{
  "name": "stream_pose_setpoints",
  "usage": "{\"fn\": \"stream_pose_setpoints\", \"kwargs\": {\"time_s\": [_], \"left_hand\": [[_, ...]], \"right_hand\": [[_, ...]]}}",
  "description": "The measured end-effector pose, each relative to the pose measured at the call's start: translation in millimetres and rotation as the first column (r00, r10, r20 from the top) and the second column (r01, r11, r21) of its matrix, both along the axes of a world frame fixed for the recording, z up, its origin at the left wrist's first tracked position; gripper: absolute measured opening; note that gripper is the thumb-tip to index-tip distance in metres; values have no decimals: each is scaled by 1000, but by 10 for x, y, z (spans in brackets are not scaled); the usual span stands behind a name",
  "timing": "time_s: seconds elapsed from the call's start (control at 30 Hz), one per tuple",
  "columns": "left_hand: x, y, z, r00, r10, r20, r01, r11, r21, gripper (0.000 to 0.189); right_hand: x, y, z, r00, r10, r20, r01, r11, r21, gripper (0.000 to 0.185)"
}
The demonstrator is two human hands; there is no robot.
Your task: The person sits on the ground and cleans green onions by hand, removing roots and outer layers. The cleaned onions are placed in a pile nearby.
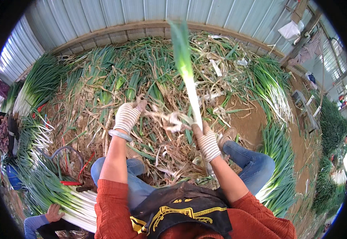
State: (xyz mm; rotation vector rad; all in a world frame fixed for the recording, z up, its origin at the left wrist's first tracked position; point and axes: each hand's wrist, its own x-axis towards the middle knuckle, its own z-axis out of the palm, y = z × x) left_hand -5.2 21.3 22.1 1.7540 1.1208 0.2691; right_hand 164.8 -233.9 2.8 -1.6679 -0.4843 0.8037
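Observation:
My right hand [205, 140], in a striped glove with bare fingertips, grips a long green onion [192, 92] low on its white stalk. The onion stands nearly upright in the picture, its green leaves blurred at the top. To its left, my left hand [130, 115], gloved alike and with a pale bangle at the wrist, has its fingers bent around blurred, dry outer leaves [173, 118]. These stretch toward the onion's base. Beneath both hands lies a wide heap of dry leaves and green trimmings [161, 152].
Piles of green onions lie at the right [278, 161], upper right [270, 86], upper left [39, 80] and lower left [60, 194]. Another person's hand [54, 212] touches the lower-left pile. A metal wall [161, 12] rises beyond the trimmings. A metal stool [306, 110] stands at right.

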Motion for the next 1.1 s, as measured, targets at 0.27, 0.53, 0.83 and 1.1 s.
{"fn": "stream_pose_setpoints", "kwargs": {"time_s": [0.27,0.53,0.83,1.1], "left_hand": [[500,-544,-248,569,535,625,143,684,-715,23],[237,-50,285,304,774,555,21,577,-816,18],[-480,658,-76,214,821,530,-460,563,-687,28],[-377,646,-512,301,799,520,-376,601,-705,33]], "right_hand": [[-377,115,-192,889,418,189,-433,900,46,69],[-480,-40,248,411,722,-557,-733,624,268,38],[-27,-1555,398,662,549,-510,-697,701,-150,34],[123,-2213,715,726,473,-499,-598,793,-119,27]]}}
